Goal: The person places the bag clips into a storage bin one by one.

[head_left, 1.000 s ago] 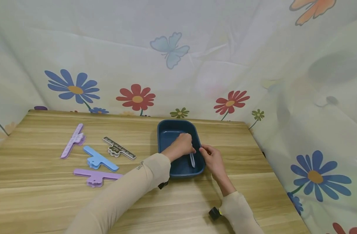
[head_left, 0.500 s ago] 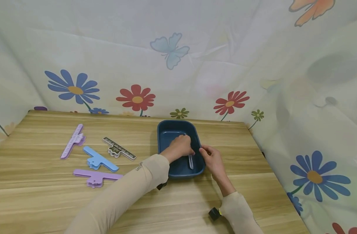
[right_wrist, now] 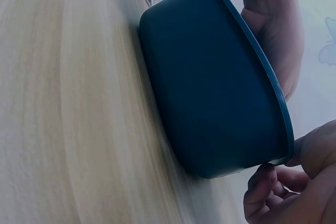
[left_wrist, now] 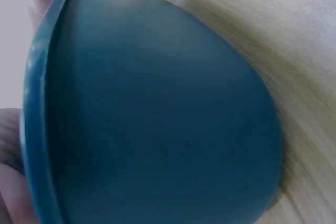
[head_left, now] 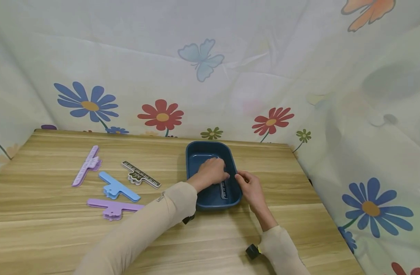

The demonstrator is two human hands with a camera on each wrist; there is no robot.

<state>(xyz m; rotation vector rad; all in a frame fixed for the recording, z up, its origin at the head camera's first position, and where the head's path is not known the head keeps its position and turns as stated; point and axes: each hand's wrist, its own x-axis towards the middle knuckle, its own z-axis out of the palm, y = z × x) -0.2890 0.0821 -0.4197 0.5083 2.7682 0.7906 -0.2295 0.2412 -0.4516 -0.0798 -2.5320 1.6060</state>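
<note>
My left hand (head_left: 211,170) is down inside a dark blue plastic bin (head_left: 213,206), fingers curled over a black-and-white clip with a piano-key pattern (head_left: 224,190). Only the clip's near end shows; the hand covers the rest. At the bin's right side my right hand (head_left: 252,189) pinches the rim between thumb and fingers. In the right wrist view that hand (right_wrist: 299,182) grips the rim's corner from outside. The bin's outer wall (left_wrist: 157,108) fills most of the left wrist view, hiding the left fingertips and the clip.
Left of the bin, several long clips lie on the wooden table (head_left: 210,244): a light purple keyed one (head_left: 87,166), a black-and-white one (head_left: 141,174), a blue one (head_left: 119,187) and a plain purple one (head_left: 114,208). A flowered cloth (head_left: 127,68) hangs behind.
The clip under my left hand has shifted slightly left and turned, from edge-on to showing its piano-key face. The left hand has moved slightly with it; the right hand stays on the rim.
</note>
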